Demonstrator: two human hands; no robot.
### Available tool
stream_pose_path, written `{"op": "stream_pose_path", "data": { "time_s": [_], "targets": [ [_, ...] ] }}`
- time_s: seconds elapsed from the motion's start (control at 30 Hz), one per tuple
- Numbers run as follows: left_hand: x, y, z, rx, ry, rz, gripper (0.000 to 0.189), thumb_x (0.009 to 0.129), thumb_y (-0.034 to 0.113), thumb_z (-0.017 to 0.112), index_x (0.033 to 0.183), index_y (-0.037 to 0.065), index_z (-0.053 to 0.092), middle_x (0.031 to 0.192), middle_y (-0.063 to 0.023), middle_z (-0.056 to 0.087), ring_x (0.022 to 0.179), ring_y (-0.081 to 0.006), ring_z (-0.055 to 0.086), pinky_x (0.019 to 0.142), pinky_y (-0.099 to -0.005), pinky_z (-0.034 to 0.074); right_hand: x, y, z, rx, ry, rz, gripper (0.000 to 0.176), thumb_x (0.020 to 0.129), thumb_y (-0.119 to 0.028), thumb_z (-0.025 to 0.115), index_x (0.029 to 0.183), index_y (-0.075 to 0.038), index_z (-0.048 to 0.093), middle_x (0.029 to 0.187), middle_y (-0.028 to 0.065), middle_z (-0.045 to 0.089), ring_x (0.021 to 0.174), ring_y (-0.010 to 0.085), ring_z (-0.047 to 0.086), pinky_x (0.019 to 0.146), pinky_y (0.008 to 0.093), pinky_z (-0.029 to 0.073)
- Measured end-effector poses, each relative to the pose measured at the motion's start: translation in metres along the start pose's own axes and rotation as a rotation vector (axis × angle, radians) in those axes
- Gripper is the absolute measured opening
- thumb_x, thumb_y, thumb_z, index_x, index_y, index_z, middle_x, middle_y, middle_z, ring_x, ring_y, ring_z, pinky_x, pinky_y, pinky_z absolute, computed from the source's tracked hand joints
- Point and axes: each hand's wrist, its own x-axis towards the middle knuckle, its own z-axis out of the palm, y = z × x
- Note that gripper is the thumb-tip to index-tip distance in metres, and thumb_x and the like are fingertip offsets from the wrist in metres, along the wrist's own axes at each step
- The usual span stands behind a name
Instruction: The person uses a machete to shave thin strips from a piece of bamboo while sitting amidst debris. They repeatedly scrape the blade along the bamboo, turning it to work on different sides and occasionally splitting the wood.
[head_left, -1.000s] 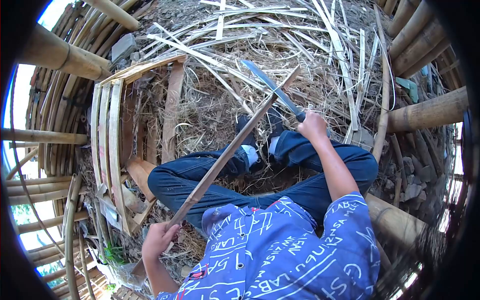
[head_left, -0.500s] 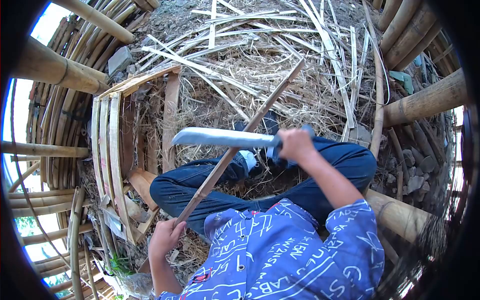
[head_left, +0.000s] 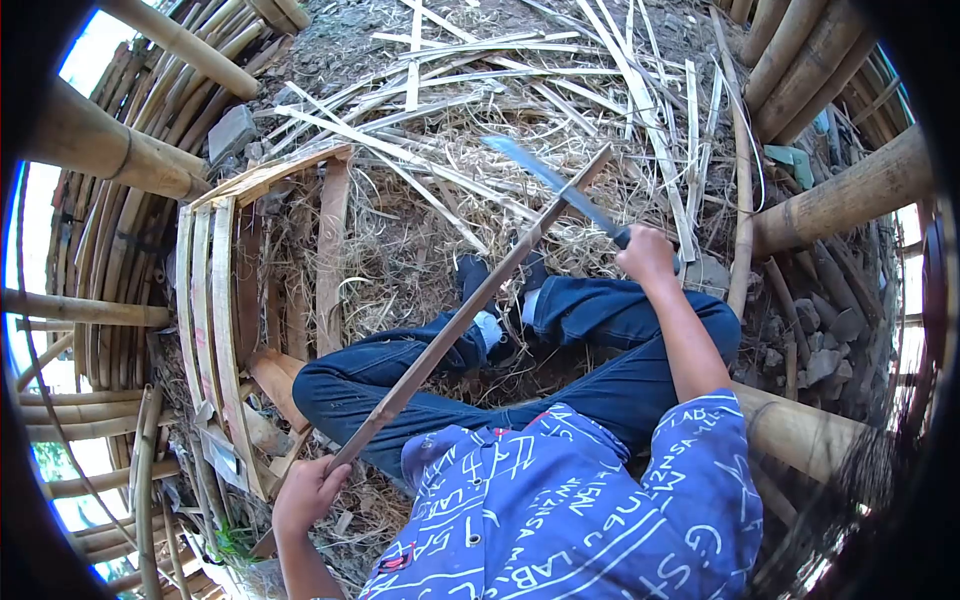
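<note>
Gripping strip (head_left: pixel 455 329) inside left fingers (head_left: pixel 316 472)

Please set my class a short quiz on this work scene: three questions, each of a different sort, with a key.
1. Which does the right hand hold?
a) a hammer
b) a machete
c) a brush

2. True or false: in this view, the machete crosses the wooden strip far from the left hand.

3. Fill in: the slatted wooden crate is on the person's ____ side.

Key: 1 b; 2 true; 3 left.
</note>
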Motion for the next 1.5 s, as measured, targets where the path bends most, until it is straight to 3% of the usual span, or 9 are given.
{"op": "stream_pose_path", "data": {
  "time_s": [0.2,0.27,0.4,0.53,0.67,0.87,1.13,1.4,1.5],
  "targets": [
    [0.016,-0.032,0.008,0.044,-0.030,0.071,0.024,0.090,0.019,0.062,0.080,-0.003,0.063,0.060,-0.0209,0.056,0.054,-0.0368,0.055,0.053,-0.0395,0.044,-0.034,-0.053,-0.016,0.002,-0.100,-0.241,0.024,0.067,-0.018,0.066,0.088,-0.007,0.068,0.081,0.0175,0.069,0.081,0.0342,0.069,0.076,0.0436,0.055],
    [-0.004,-0.047,0.013,0.016,0.206,0.159,0.023,0.089,0.018,0.063,0.078,-0.003,0.062,0.059,-0.0215,0.055,0.054,-0.0381,0.054,0.053,-0.0405,0.042,-0.030,-0.042,-0.018,-0.061,-0.125,-0.291,0.025,0.066,-0.018,0.067,0.088,-0.007,0.068,0.082,0.0167,0.069,0.082,0.0346,0.069,0.078,0.0438,0.055],
    [-0.034,-0.043,-0.018,0.105,0.149,0.012,0.023,0.088,0.018,0.063,0.077,-0.003,0.061,0.058,-0.0213,0.053,0.053,-0.0389,0.053,0.053,-0.0414,0.042,0.017,0.040,-0.017,0.000,-0.117,0.173,0.023,0.072,-0.019,0.064,0.089,-0.005,0.070,0.093,0.0200,0.070,0.089,0.0324,0.069,0.080,0.0455,0.054],
    [-0.033,-0.027,-0.022,0.181,0.048,0.002,0.023,0.088,0.018,0.064,0.077,-0.003,0.061,0.057,-0.0208,0.053,0.053,-0.0369,0.055,0.053,-0.0417,0.042,0.026,0.059,-0.028,-0.181,-0.044,0.197,0.029,0.069,-0.018,0.063,0.093,-0.001,0.068,0.096,0.0204,0.069,0.091,0.0364,0.067,0.082,0.0460,0.053],
    [-0.019,-0.067,-0.024,0.063,0.132,0.017,0.024,0.087,0.017,0.065,0.075,-0.003,0.061,0.056,-0.0194,0.053,0.049,-0.0337,0.054,0.051,-0.0402,0.041,0.008,0.036,-0.020,-0.045,-0.026,0.079,0.024,0.070,-0.017,0.063,0.087,0.001,0.068,0.088,0.0219,0.069,0.084,0.0364,0.069,0.079,0.0453,0.055],
    [-0.027,-0.046,-0.042,0.083,0.140,0.033,0.025,0.087,0.015,0.065,0.072,-0.004,0.058,0.053,-0.0193,0.050,0.047,-0.0335,0.052,0.048,-0.0385,0.039,-0.010,0.021,-0.023,0.069,0.025,0.068,0.024,0.067,-0.015,0.061,0.083,0.002,0.067,0.085,0.0259,0.067,0.083,0.0414,0.066,0.078,0.0485,0.054],
    [-0.009,-0.030,-0.024,0.103,0.189,0.110,0.023,0.088,0.017,0.064,0.076,-0.003,0.059,0.057,-0.0206,0.052,0.052,-0.0369,0.054,0.052,-0.0406,0.041,-0.041,-0.015,-0.036,0.053,-0.007,-0.021,0.025,0.069,-0.025,0.069,0.088,-0.009,0.068,0.080,0.0179,0.069,0.080,0.0342,0.069,0.075,0.0457,0.055],
    [0.000,-0.023,-0.030,0.109,0.134,0.036,0.021,0.088,0.017,0.063,0.079,-0.001,0.061,0.059,-0.0212,0.054,0.056,-0.0388,0.056,0.055,-0.0435,0.043,-0.042,-0.030,-0.036,-0.069,-0.052,-0.224,0.029,0.072,-0.027,0.068,0.093,-0.008,0.067,0.080,0.0154,0.069,0.080,0.0342,0.069,0.074,0.0448,0.055],
    [-0.019,-0.018,-0.034,0.162,0.165,0.118,0.020,0.087,0.017,0.064,0.078,-0.001,0.061,0.058,-0.0208,0.054,0.056,-0.0395,0.056,0.054,-0.0436,0.043,0.025,0.029,-0.046,-0.063,-0.018,0.102,0.037,0.073,-0.030,0.069,0.098,-0.004,0.068,0.092,0.0191,0.070,0.087,0.0343,0.069,0.076,0.0444,0.055]
  ]
}}
